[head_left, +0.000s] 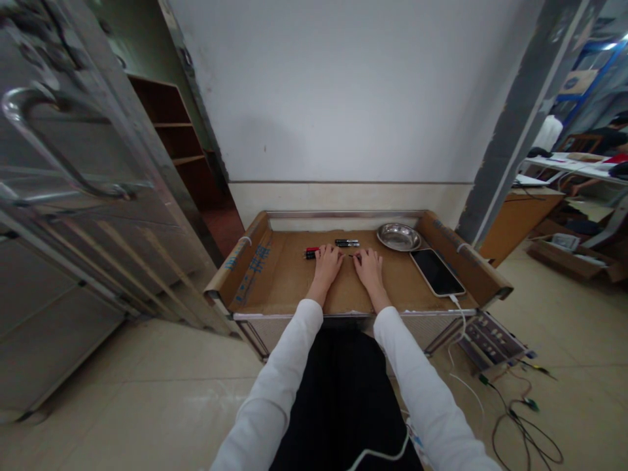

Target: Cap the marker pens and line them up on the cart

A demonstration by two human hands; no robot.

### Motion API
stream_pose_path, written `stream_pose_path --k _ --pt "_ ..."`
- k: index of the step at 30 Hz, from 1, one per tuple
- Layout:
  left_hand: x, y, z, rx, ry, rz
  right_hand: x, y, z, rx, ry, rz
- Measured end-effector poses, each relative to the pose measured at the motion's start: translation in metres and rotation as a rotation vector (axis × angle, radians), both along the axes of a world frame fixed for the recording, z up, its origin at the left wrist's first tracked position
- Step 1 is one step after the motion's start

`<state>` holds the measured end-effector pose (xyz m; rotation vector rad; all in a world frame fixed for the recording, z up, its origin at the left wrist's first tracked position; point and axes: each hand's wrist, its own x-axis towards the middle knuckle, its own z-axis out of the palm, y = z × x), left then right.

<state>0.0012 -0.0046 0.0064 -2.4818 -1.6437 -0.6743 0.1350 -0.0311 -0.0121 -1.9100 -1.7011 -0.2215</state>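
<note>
My left hand (328, 267) rests on the cardboard-lined table with its fingers curled and closed; what they hold, if anything, is hidden. At its left side lie a red pen (311, 249) and a black pen (309, 256), both partly covered by the hand. My right hand (369, 268) is a short way to the right, thumb and fingers pinched at a small dark thin piece (350, 256) too small to name. The piece points toward my left fingertips. Just beyond both hands, black pens (347, 243) lie side by side.
A round steel dish (398, 237) stands at the back right of the cardboard surface (289, 288). Before it lies a phone (438, 272) with a white cable (464, 320) hanging over the front edge. Raised cardboard sides bound the table. Cables (524, 425) lie on the floor at right.
</note>
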Motion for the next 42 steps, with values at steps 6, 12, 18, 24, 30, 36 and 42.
stream_pose_path --k 6,12,18,24,30,36,42 --pt "0.000 0.003 -0.002 0.009 -0.032 -0.013 0.001 0.002 0.000 0.000 0.036 0.022" --pt "-0.001 0.004 -0.002 0.044 -0.064 -0.096 0.003 0.003 0.001 0.030 0.020 0.080" --pt "-0.001 0.006 -0.002 0.046 -0.056 -0.167 0.001 0.002 0.005 0.044 0.040 0.108" --pt "-0.001 0.008 -0.002 0.002 -0.080 -0.187 0.001 0.001 0.007 0.092 0.109 0.144" --pt "-0.001 0.008 -0.002 0.004 -0.116 -0.245 0.003 0.000 0.008 0.151 0.185 0.213" --pt "-0.002 0.012 -0.005 0.051 -0.172 -0.275 0.002 -0.001 0.006 0.226 0.249 0.273" --pt "-0.003 0.013 -0.008 0.080 -0.217 -0.247 0.003 0.000 0.005 0.236 0.269 0.232"
